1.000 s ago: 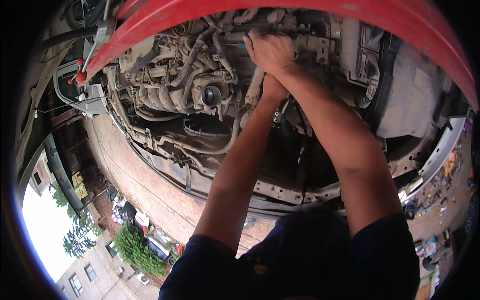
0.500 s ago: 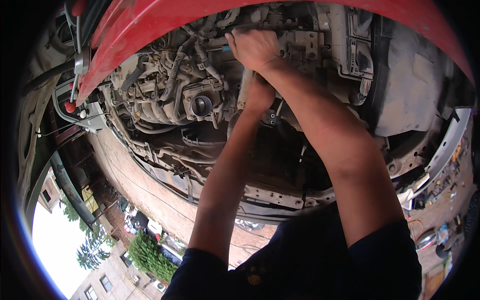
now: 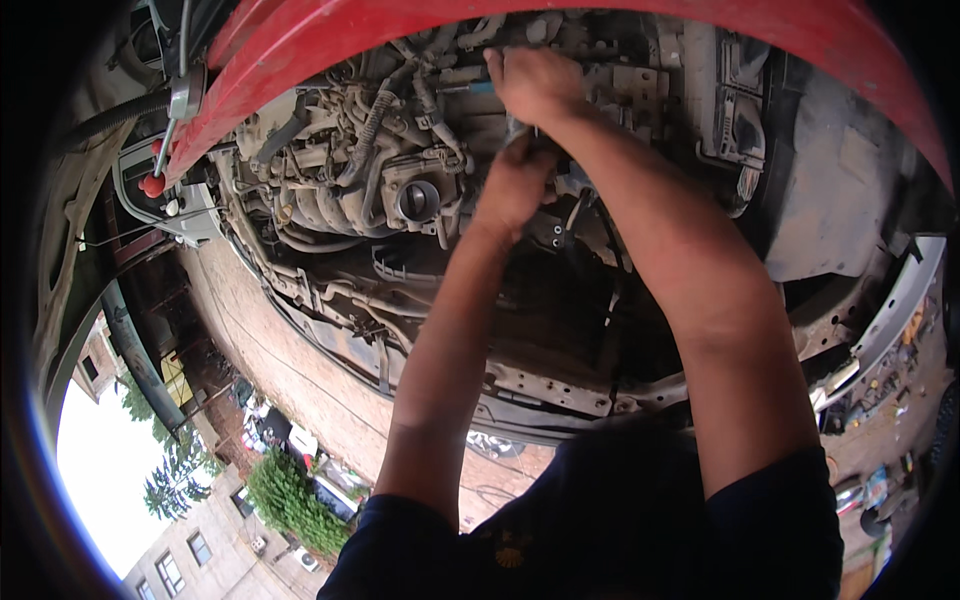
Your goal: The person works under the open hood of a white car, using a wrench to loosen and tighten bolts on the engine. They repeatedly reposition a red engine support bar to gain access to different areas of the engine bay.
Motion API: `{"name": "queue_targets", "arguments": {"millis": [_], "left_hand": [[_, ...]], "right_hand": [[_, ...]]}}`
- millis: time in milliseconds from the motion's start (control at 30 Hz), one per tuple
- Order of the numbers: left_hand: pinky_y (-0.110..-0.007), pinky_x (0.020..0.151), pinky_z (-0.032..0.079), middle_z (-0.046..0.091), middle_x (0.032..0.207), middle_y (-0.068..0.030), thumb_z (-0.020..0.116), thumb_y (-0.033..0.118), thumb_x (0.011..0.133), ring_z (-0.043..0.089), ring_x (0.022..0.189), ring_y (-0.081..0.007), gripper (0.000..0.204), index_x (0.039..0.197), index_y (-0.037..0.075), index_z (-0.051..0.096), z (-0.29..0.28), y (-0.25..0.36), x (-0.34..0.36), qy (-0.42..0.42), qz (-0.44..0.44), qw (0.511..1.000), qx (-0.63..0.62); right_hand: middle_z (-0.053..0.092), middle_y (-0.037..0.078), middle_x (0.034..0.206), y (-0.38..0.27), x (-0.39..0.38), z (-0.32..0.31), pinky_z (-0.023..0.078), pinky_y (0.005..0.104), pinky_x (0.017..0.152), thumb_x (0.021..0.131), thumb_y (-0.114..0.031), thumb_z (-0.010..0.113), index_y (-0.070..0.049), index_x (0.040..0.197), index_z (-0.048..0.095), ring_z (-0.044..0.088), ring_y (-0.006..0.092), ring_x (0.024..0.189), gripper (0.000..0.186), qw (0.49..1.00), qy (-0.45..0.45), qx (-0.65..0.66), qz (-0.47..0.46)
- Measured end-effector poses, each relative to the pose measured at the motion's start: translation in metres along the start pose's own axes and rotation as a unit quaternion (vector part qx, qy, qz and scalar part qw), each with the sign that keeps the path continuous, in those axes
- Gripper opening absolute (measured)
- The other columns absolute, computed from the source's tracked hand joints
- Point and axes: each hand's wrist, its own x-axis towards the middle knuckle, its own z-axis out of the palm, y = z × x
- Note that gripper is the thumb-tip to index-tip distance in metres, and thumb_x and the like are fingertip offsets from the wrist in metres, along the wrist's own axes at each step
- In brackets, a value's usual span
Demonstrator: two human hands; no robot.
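Both my arms reach into an engine bay. At the top middle, my right hand (image 3: pixel 540 85) is closed in a fist. A slim tool with a blue section (image 3: pixel 482 88) sticks out on its left side, above the hoses. Just below and nearer, my left hand (image 3: pixel 515 190) is closed low among the parts. What its fingers grip is hidden, though a greyish piece (image 3: pixel 515 130) shows above them. Left of that hand sits a round throttle body (image 3: pixel 417 200) with an open bore, beside the ribbed hose (image 3: pixel 375 125) and the intake pipes (image 3: pixel 325 210).
A red body panel (image 3: pixel 400 25) arches across the top. To the right are a dark box with wires (image 3: pixel 740 100) and a dusty liner (image 3: pixel 820 170). The front metal crossmember (image 3: pixel 560 393) runs between me and the engine. Tools and parts (image 3: pixel 880 490) lie at far right.
The view has shifted slightly. My right hand and the blue-sectioned tool have moved a little to the right. The left hand has turned, and more of its fingers show.
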Motion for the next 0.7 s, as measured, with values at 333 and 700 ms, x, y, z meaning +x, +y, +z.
{"name": "queue_targets", "arguments": {"millis": [333,700], "left_hand": [[-0.03,0.057,0.039,0.053,0.069,0.0006,0.058,0.014,0.093,0.047,0.062,-0.0105,0.018,0.102,-0.001,0.063,0.025,0.059,-0.02,-0.049,-0.146,0.982,-0.113],[-0.038,0.089,0.049,0.069,0.11,-0.0177,0.059,0.014,0.093,0.065,0.1,-0.0261,0.032,0.117,-0.008,0.059,0.042,-0.06,0.037,0.022,0.058,0.998,-0.012]], "right_hand": [[0.068,0.016,0.071,0.032,0.028,0.003,0.053,0.0461,0.067,0.105,-0.039,0.046,-0.004,0.085,0.067,0.068,0.0304,0.065,0.045,0.984,-0.141,0.088,0.068],[0.071,0.019,0.073,0.002,-0.027,0.011,0.056,0.0494,0.069,0.103,-0.04,0.049,-0.009,0.084,0.071,0.071,0.0368,0.069,0.042,0.977,0.052,-0.139,-0.155]]}}
